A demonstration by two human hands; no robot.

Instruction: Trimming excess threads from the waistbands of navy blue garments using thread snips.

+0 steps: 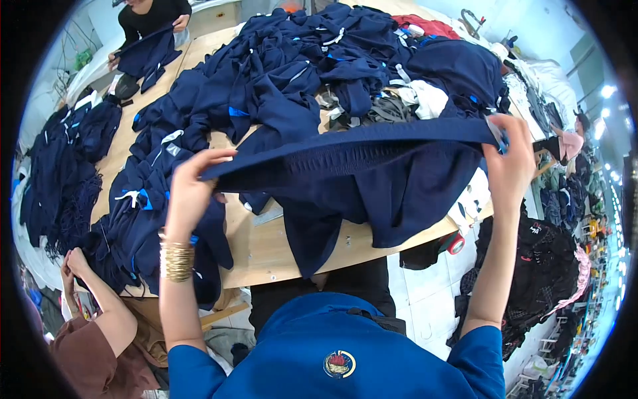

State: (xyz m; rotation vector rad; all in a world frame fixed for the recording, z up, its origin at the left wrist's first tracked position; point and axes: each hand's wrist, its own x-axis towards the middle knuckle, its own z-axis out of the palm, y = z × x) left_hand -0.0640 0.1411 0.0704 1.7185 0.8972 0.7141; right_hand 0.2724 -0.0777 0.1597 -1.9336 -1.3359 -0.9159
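Note:
Stretched between my two hands is a pair of navy shorts [405, 193] with a ribbed elastic waistband; the legs hang down over the table's front edge. My left hand [193, 183] grips one end of the waistband, fingers on top and thumb hidden behind the cloth. At the other end, my right hand [508, 156] is closed on the waistband, with a small pale and blue bit, perhaps a label, at the fingers. Behind the shorts lies a big heap of navy garments [279, 73] with white and blue tags showing.
The wooden table [256, 249] carries the heap, plus white cloth [428, 100] and red cloth [432, 26]. Another person [100, 332] sits at lower left; one more [149, 26] handles navy cloth across the table. Dark garments [538, 266] are piled at right.

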